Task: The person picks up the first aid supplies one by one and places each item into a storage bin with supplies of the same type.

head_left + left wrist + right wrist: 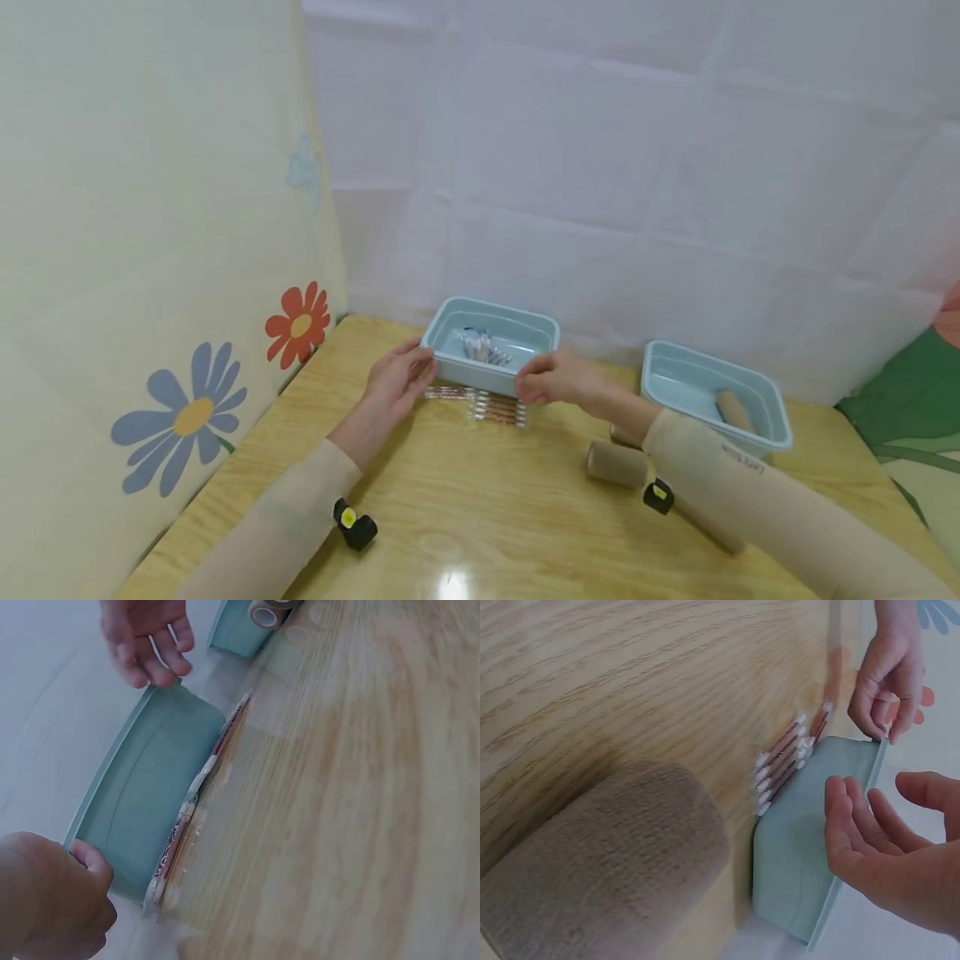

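A light blue plastic bin (474, 377) stands at the back left of the table, with small clear-wrapped packets (486, 348) inside. At its left end, my left hand (393, 379) pinches the rim between thumb and fingers. My right hand (558, 379) is by the bin's front right corner. In the right wrist view its fingers are loosely bent and the thumb stands apart, holding nothing; whether the fingertips touch the bin, I cannot tell. Along the bin's front lie two clear packs of cotton swabs (498, 409) with brown sticks and white tips.
A second light blue bin (716, 371) to the right holds a tan roll (733, 411). Another brown textured bandage roll (617, 463) lies before it, with more rolls partly hidden by my right forearm. Fabric sheets (525, 167) hang behind and at the left.
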Demonstrator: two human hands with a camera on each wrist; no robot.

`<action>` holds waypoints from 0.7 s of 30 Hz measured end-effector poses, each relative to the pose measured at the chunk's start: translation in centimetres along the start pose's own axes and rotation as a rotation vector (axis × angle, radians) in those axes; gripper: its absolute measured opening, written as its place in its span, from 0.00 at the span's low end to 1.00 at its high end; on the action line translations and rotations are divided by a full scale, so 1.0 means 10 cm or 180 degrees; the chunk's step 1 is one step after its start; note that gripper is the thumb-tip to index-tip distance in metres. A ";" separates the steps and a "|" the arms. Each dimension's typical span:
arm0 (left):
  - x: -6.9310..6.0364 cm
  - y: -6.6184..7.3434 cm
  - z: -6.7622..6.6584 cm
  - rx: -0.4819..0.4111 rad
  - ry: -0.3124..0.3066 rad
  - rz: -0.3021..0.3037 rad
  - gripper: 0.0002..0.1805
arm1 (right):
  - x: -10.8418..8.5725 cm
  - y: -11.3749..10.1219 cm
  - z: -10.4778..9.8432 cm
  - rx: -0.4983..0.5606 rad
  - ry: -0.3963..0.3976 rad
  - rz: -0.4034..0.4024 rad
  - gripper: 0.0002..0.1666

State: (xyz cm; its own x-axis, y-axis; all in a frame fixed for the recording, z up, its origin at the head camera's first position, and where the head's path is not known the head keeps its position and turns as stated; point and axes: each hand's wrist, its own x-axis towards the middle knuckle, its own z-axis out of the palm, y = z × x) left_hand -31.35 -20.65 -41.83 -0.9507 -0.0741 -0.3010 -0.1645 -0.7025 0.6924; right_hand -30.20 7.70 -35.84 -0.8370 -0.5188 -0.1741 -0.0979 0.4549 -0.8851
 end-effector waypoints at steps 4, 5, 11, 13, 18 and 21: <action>-0.03 -0.01 0.03 0.0005 0.0000 -0.0016 0.28 | -0.05 0.09 0.07 -0.0548 0.0020 -0.0064 0.16; -0.03 -0.02 0.03 0.0015 -0.0003 -0.0018 0.28 | -0.06 0.11 0.09 -0.0730 0.0032 -0.0126 0.16; -0.06 -0.03 0.02 0.0027 -0.0054 -0.0062 0.29 | -0.09 0.20 0.27 -0.1598 0.0018 -0.0817 0.16; -0.06 -0.03 0.03 0.0012 -0.0067 -0.0067 0.30 | -0.08 0.21 0.33 -0.1826 0.0019 -0.1096 0.14; -0.07 -0.01 0.03 0.0027 -0.0070 -0.0078 0.29 | -0.03 0.22 0.44 -0.2345 -0.0034 -0.1608 0.15; -0.08 -0.01 0.02 0.0071 -0.0080 -0.0093 0.29 | -0.01 0.25 0.50 -0.2536 -0.0090 -0.1509 0.20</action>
State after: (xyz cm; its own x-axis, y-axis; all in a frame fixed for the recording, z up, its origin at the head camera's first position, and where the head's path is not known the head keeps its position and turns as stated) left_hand -30.59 -20.40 -41.48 -0.9517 -0.0358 -0.3050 -0.1979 -0.6881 0.6981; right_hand -27.64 5.27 -40.21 -0.6023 -0.7906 0.1106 -0.7766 0.5483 -0.3103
